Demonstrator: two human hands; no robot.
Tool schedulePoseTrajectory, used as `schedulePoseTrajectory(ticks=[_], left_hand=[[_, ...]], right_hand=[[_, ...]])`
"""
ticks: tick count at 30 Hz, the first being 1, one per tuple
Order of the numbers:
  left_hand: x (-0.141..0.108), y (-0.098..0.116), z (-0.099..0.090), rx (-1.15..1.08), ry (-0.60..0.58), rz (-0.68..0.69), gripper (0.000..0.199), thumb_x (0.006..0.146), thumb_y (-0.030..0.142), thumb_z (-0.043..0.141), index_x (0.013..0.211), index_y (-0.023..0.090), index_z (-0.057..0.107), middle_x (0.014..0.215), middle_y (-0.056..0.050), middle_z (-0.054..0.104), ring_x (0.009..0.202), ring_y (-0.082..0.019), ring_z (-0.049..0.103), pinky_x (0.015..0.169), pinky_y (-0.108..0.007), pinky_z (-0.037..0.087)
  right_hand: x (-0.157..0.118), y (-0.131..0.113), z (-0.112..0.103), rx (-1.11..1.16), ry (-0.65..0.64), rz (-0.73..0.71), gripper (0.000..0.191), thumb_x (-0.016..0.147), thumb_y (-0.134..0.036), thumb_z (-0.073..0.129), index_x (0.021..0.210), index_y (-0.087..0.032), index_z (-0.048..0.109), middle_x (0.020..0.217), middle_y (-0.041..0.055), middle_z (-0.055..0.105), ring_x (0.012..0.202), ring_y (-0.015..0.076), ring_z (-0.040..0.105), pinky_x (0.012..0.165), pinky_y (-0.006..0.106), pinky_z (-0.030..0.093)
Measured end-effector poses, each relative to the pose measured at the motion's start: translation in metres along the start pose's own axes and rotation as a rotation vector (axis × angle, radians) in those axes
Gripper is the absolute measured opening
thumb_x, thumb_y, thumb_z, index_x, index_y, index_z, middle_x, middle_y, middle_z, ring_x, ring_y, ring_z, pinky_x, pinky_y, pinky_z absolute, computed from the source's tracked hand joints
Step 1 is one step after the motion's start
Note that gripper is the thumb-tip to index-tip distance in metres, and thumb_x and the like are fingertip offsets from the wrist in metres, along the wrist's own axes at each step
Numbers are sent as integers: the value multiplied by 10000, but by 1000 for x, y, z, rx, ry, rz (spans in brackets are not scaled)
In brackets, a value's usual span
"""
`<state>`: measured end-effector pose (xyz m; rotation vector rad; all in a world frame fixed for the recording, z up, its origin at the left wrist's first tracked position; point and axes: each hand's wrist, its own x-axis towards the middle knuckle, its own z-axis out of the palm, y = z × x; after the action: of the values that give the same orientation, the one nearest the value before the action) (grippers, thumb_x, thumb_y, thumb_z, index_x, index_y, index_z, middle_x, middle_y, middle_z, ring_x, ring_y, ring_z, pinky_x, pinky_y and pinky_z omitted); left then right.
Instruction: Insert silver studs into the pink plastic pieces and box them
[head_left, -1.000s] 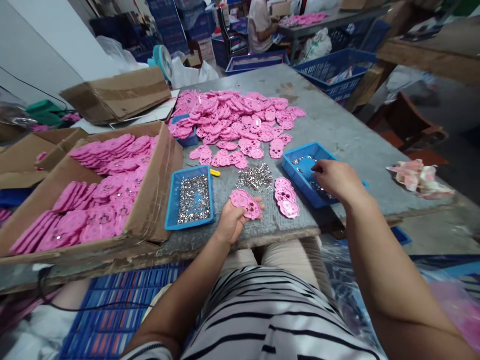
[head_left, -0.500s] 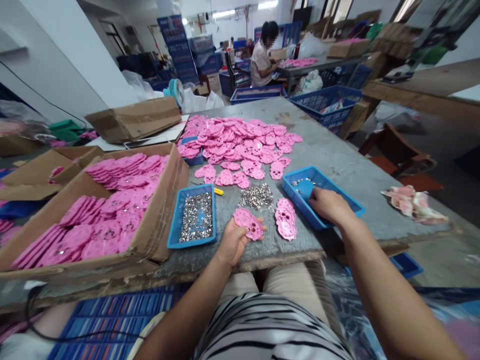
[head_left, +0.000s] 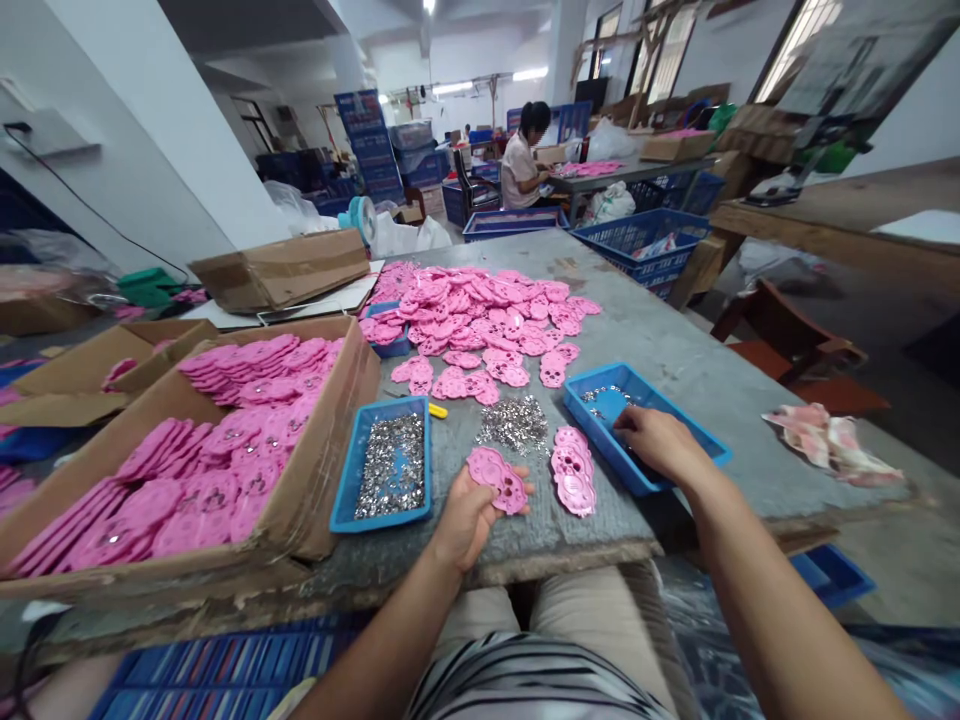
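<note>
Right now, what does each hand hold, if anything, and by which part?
The left hand holds a pink piece by its near edge, thumb on top, fingers underneath. The right hand is in a blue tray; whether it holds anything cannot be told.

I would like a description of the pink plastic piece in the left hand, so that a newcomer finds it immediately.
On the gray table, find the blue tray of small metal parts beside the cardboard box. Right of this tray, the left hand grips a wavy-edged pink plastic piece with dark spots near one end. A similar piece further right lies flat; only this one is held.
</note>
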<state>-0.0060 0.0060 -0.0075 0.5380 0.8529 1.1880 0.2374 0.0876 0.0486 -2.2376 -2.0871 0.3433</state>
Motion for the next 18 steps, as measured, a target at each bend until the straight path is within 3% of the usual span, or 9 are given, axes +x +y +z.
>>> schedulePoseTrajectory(ticks=[10,14,18], left_hand=[[3,-1,-2,-18,-17,6,404,599,170,660,980,167,526,893,-104,708,969,-305,675,791,-423,544],[3,0,-2,-40,-42,13,388,607,200,645,981,167,547,877,-100,708,923,-291,678,751,-398,536],[-1,2,2,-9,-38,40,383,608,246,686,957,156,557,828,-99,709,806,-250,681,628,-299,495]], right_hand=[[0,7,4,202,120,-14,98,725,-192,578,640,-239,566,643,10,665,627,195,615,559,271,390],[-4,10,1,327,223,-1,99,715,-179,558,641,-243,544,722,20,689,704,217,636,642,305,443],[-16,4,1,495,402,-33,53,738,-222,549,693,-235,573,823,56,700,761,224,633,724,342,471]])
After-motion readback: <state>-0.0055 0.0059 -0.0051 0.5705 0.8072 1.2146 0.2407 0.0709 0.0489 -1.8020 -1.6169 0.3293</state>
